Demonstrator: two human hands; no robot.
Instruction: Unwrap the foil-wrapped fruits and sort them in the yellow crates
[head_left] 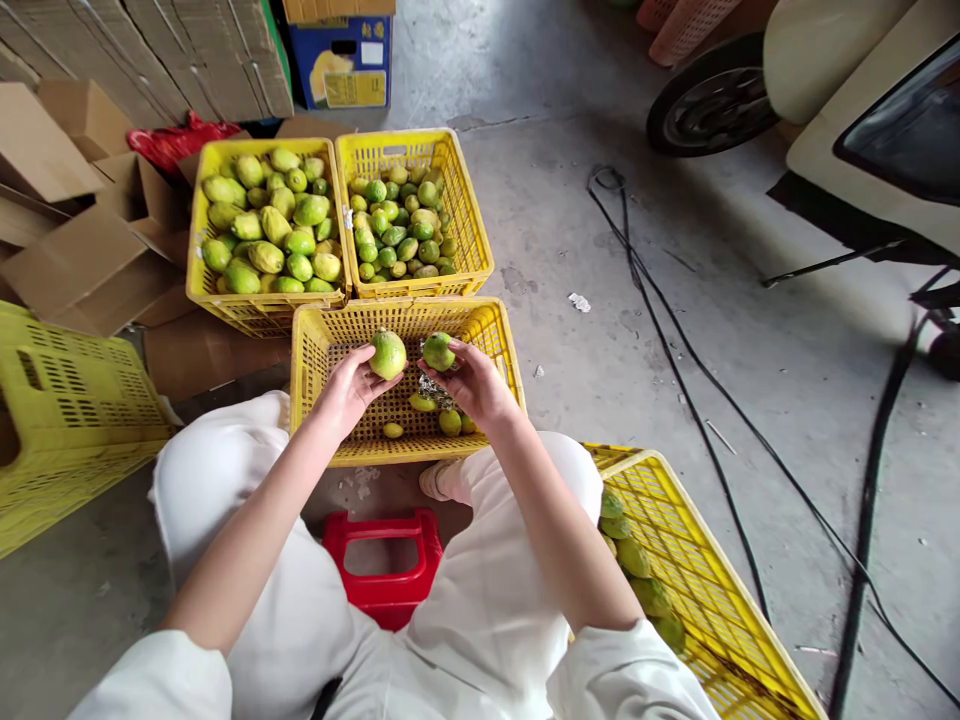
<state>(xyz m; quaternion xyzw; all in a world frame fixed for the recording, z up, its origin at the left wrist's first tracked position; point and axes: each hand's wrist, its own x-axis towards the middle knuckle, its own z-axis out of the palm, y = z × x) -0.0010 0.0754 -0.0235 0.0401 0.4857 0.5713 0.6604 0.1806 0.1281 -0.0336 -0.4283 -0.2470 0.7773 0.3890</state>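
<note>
Fruit (388, 356) is sitting in left grip (350, 385), smaller fruit (438, 352) in right grip (474, 385); I'm holding both over crate (352, 452). I'm judging: slackening fingers could be dropping, bruising either.

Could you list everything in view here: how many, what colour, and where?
Crates: at least five, yellow; two back, one front, one left, one lower right.
Loose fruit: many, green to yellow, in four crates.
Left fruit: one, yellow-green, centre.
Right fruit: one, green, centre.
Cardboard boxes: several, brown, left.
Printed box: one, blue and yellow, back.
Bag: one, red, upper left.
Stool: one, red, lower centre.
Baskets: at least two, pink, top right.
Vehicle: one, whitish, upper right.
Cables: at least two, black, right.
Trousers: one pair, white, lower centre.
Left hand: one, bare, holding left fruit.
Right hand: one, bare, holding right fruit.
</note>
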